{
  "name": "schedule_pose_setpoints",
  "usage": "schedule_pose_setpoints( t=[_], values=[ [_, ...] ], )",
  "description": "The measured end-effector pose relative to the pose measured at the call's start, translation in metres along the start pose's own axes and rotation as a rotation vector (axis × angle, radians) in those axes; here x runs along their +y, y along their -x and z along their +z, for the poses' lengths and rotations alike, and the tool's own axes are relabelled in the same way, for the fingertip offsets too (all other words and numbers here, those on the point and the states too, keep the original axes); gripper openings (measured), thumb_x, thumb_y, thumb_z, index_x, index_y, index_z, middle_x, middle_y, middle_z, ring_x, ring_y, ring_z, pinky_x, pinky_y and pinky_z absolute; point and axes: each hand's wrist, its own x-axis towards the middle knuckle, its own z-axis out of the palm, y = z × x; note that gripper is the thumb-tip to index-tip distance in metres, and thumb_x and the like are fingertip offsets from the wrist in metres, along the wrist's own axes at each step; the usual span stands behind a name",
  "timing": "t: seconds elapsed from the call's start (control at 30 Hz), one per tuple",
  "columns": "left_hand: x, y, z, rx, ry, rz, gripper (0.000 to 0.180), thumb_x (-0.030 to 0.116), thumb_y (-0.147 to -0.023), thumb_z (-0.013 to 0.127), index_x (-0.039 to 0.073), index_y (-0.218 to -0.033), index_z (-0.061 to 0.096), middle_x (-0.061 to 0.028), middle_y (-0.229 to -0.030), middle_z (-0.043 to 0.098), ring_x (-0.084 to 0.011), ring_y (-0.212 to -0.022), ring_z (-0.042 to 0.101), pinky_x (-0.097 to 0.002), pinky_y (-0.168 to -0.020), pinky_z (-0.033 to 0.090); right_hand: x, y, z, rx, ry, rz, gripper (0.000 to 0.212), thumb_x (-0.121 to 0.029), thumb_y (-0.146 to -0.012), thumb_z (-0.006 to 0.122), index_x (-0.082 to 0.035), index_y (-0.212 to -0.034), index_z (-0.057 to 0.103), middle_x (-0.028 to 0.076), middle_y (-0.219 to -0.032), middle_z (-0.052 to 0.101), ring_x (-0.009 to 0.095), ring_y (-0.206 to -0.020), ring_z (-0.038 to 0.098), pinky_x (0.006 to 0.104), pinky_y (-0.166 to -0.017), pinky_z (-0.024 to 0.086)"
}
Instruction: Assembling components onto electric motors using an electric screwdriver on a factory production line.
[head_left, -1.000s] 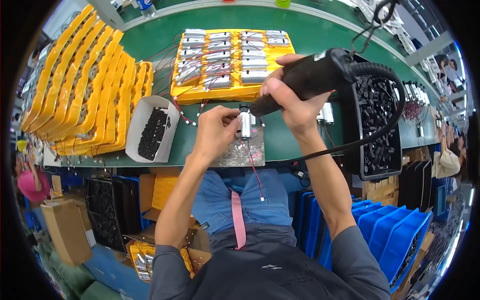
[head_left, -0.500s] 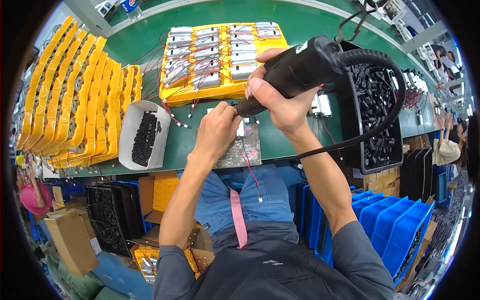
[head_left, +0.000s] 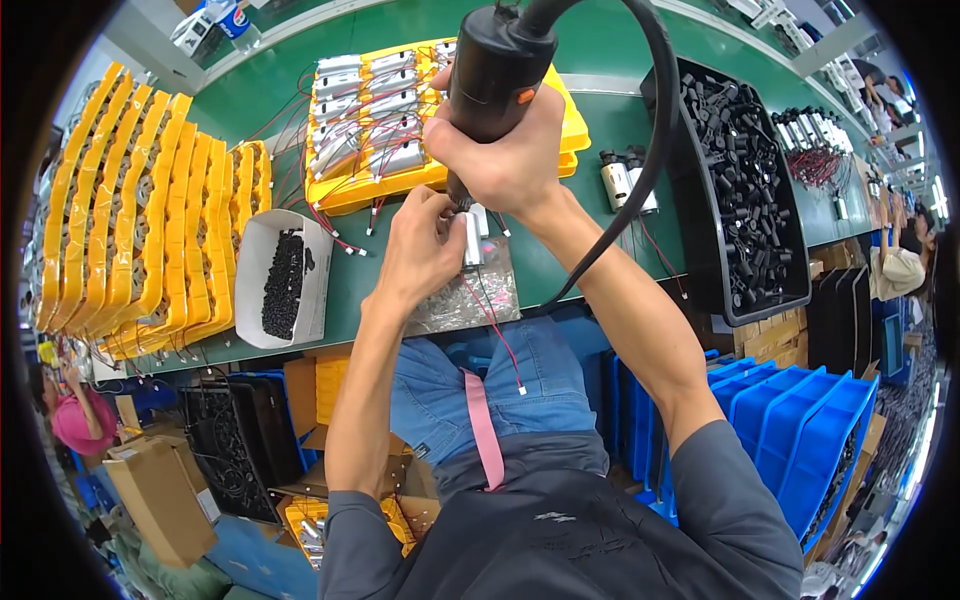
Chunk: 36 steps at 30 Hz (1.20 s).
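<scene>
My right hand (head_left: 510, 165) is wrapped round a black electric screwdriver (head_left: 490, 80) with an orange switch and a thick black cable. The tool stands nearly upright, its tip down at the top end of a silver cylindrical motor (head_left: 474, 245). Thumb and fingers of my left hand (head_left: 415, 250) are closed on that motor, steadying it over a clear plastic sheet (head_left: 445, 310) at the table's near edge. Red and dark wires with a white plug (head_left: 522, 390) trail from the motor towards my lap. The exact contact at the tip is partly hidden by my fingers.
Behind my hands lies a yellow tray (head_left: 340, 195) of wired motors. Leftward are stacked yellow trays (head_left: 130, 220) and a white box (head_left: 310, 290) of small black parts. Rightward stand two motors (head_left: 617, 185) and a black bin (head_left: 735, 305) of black parts.
My right hand has brought the screwdriver left and tilted it more upright. The silver motor between my left fingers shows more fully. The view has shifted slightly.
</scene>
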Motion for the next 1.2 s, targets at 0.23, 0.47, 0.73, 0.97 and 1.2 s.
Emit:
schedule_pose_setpoints(
  t=[0.23, 0.47, 0.73, 0.97, 1.2],
  values=[
    [0.002, 0.007, 0.004, 0.026, 0.067, -0.125, 0.019, 0.008, -0.077, 0.065, -0.008, -0.087, 0.058, -0.0132, -0.079, 0.049, -0.0235, -0.065, 0.050, -0.0343, -0.060, 0.043, 0.003, 0.000, 0.008, 0.022, 0.055, -0.046, 0.026, -0.003, -0.070, 0.068, 0.005, -0.094, 0.059, 0.001, -0.065, 0.059, 0.006, -0.057, 0.055, 0.0232, -0.056, 0.047],
    [0.003, 0.008, 0.004, 0.017, 0.059, -0.189, 0.021, 0.008, -0.077, 0.065, -0.007, -0.089, 0.058, -0.0134, -0.081, 0.048, -0.0239, -0.066, 0.050, -0.0351, -0.061, 0.043, 0.003, 0.003, 0.008, 0.005, 0.067, -0.072, 0.025, -0.003, -0.070, 0.067, 0.005, -0.093, 0.059, 0.000, -0.065, 0.058, 0.006, -0.058, 0.054, 0.0233, -0.055, 0.047],
    [0.006, 0.013, 0.009, 0.083, 0.031, -0.116, 0.028, 0.010, -0.074, 0.067, -0.007, -0.094, 0.057, -0.0145, -0.082, 0.047, -0.0243, -0.067, 0.050, -0.0354, -0.062, 0.043, 0.006, 0.000, 0.014, 0.009, 0.069, -0.103, 0.021, -0.004, -0.067, 0.068, 0.001, -0.086, 0.058, 0.000, -0.063, 0.057, 0.007, -0.055, 0.053, 0.0234, -0.053, 0.045],
    [0.003, 0.005, 0.006, 0.056, 0.046, -0.083, 0.028, 0.011, -0.071, 0.068, -0.003, -0.094, 0.061, -0.0165, -0.087, 0.058, -0.0290, -0.077, 0.051, -0.0420, -0.073, 0.043, -0.001, -0.006, 0.019, -0.127, 0.096, -0.158, 0.018, -0.006, -0.063, 0.068, -0.002, -0.078, 0.058, 0.002, -0.061, 0.057, 0.010, -0.052, 0.053, 0.0243, -0.051, 0.045],
    [0.005, 0.006, 0.005, 0.000, 0.069, -0.187, 0.032, 0.015, -0.069, 0.072, -0.002, -0.095, 0.063, -0.0161, -0.092, 0.062, -0.0324, -0.085, 0.051, -0.0422, -0.083, 0.041, 0.007, -0.006, 0.021, -0.141, 0.206, -0.239, 0.020, -0.005, -0.063, 0.069, 0.000, -0.080, 0.059, 0.002, -0.062, 0.056, 0.010, -0.055, 0.054, 0.0244, -0.054, 0.047]
  ],
)
